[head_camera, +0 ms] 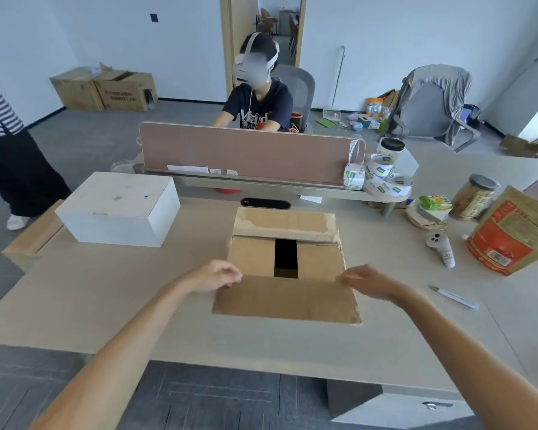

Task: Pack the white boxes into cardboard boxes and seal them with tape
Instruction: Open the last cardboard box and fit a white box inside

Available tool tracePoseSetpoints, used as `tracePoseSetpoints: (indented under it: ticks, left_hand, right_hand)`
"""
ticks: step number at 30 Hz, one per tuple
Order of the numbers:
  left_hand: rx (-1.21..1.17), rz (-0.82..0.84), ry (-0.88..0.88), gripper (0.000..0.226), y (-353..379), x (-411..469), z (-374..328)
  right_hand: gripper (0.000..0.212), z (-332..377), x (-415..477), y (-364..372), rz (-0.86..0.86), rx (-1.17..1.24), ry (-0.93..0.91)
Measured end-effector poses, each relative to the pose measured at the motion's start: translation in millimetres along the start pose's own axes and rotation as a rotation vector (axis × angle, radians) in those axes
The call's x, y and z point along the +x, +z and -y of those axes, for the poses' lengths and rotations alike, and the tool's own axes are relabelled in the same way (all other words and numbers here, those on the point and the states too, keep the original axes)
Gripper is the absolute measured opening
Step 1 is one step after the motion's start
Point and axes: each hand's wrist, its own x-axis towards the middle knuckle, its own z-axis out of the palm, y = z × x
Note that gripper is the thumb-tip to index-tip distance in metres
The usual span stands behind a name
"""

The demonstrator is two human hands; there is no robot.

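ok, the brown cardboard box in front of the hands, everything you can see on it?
The brown corrugated cardboard box stands on the beige table, top unsealed. Two inner flaps lie folded in, a dark gap between them. The far flap stands raised, with pale torn patches. The near flap folds out toward the person. The left hand grips its left corner; the right hand, blurred, is at its right corner.
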Motion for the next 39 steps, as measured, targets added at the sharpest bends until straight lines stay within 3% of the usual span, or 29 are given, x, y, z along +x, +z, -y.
tracePoseSetpoints:
  ticks: [2, 5, 9, 12, 15, 19, 25, 28, 32, 36, 39]
  left_hand:
    - [0.235, -0.043, -0.044, 0.026, 16, -1, 2]
    - [0.432, -0.087, -0.053, 0.052, 43, -8, -6]
    - [0.624, -0.188, 0.015, 0.063, 66, -8, -7]
    - [0.638, -0.275, 0.034, 0.055, 81, -14, -4]
    - [0.690, -0.406, 0.034, 0.042, 96, -16, -5]
    - [0.890, -0.549, 0.033, 0.028, 99, 1, -15]
    - [0.725, -0.486, 0.158, 0.031, 86, 57, -3]
    - [0.627, -0.406, 0.214, 0.040, 70, 83, 6]
    - [0.570, -0.494, 0.298, 0.046, 43, 105, 15]
    - [0.557, -0.592, 0.425, 0.047, 20, 127, 28]
    - [0.571, -0.616, 0.374, 0.049, -1, 145, 25]
  right_hand:
    - [0.023, -6, 2, 15, -0.042, -0.138, -0.035]
    - [0.032, -20, -5, 35, -0.117, -0.096, -0.061]
    - [0.035, -33, -13, 49, -0.208, -0.169, -0.170]
    - [0.028, -37, -15, 60, -0.319, -0.326, -0.267]
    - [0.028, -37, -10, 71, -0.337, -0.258, -0.294]
    - [0.050, -39, 17, 75, -0.293, -0.233, -0.347]
    - [0.055, -31, 51, 62, -0.280, -0.163, -0.392]
    - [0.057, -22, 71, 54, -0.263, -0.353, -0.366]
    - [0.085, 0, 100, 47, -0.334, -0.438, -0.419]
    - [0.057, 14, 127, 42, -0.503, -0.380, -0.446]
    - [0.065, 26, 145, 33, -0.554, -0.365, -0.382]
